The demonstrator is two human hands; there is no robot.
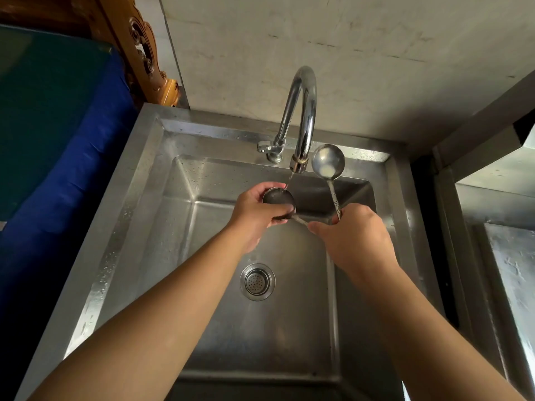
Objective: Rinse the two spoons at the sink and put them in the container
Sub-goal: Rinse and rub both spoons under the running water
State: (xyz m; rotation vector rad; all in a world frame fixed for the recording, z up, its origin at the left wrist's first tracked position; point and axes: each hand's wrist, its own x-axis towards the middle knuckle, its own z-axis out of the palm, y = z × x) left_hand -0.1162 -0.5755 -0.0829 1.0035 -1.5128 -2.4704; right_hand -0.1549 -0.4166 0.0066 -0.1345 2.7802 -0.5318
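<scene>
Over the steel sink [185, 233], a thin stream of water runs from the curved tap [301, 117]. My left hand [254, 215] cups the round bowl of the first spoon [278, 198] right under the stream. That spoon's handle runs right into my right hand [356, 238]. The same right hand also grips the handle of the second spoon [328, 161], which stands upright to the right of the spout, with whitish residue in its bowl. No container is in view.
The drain strainer [257, 281] sits in the basin floor below my hands. A blue and green covered surface [58, 134] lies to the left. A steel counter [503, 256] stands at the right, with a stained wall behind the tap.
</scene>
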